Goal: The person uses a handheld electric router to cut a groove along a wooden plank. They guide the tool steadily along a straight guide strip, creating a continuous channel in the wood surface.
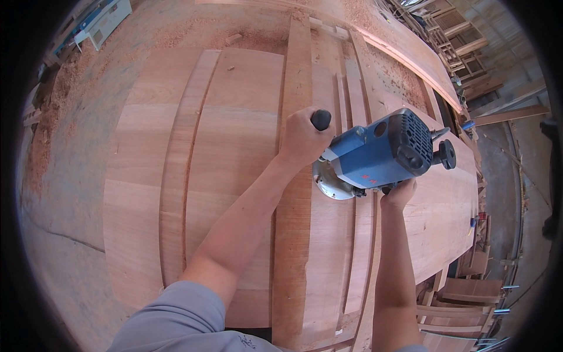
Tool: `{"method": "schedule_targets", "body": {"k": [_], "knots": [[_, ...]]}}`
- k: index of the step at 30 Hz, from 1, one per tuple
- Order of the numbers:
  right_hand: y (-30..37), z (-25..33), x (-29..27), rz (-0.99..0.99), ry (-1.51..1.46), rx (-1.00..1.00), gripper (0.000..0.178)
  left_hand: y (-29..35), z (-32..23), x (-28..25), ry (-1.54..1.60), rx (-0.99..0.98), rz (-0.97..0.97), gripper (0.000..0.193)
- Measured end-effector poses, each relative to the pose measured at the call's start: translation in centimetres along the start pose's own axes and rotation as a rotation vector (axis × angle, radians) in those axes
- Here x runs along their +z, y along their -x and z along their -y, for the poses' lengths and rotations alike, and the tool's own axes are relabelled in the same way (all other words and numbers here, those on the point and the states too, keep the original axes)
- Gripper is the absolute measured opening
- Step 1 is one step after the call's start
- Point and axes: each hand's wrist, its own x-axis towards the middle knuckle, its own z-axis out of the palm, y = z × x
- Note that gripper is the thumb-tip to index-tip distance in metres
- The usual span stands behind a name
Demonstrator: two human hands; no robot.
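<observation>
Blue router (378, 154) sits on a long wood plank (314, 258), round metal base (329, 186) flat on the board, motor body leaning up and to the right. Handles run left-right across the plank. Left hand (302, 139) fully wrapped round the black left knob (321, 119). Right hand (400, 193) closed under the body's right side; what it grips is hidden. Sawdust (193, 35) beyond the boards

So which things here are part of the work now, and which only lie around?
In use: router, left hand on its black knob, right hand under the motor, boards beneath.

Lying about: sawdust, chair frames, wood offcuts.
</observation>
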Motion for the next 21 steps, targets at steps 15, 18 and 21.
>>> {"method": "schedule_targets", "body": {"k": [15, 18, 21], "knots": [[-0.1, -1.0, -1.0, 0.047, -0.017, -0.028, 0.044, 0.0, 0.6, 0.4, 0.029, 0.033, -0.021, 0.014], [0.2, -1.1, -0.7, 0.004, -0.035, -0.006, 0.044, 0.0, 0.9, 0.4, 0.043, 0.058, -0.033, 0.015], [0.0, -1.0, -0.8, -0.042, -0.032, 0.025, 0.045, -0.2, 0.8, 0.4, 0.037, 0.029, 0.009, 0.017]]}}
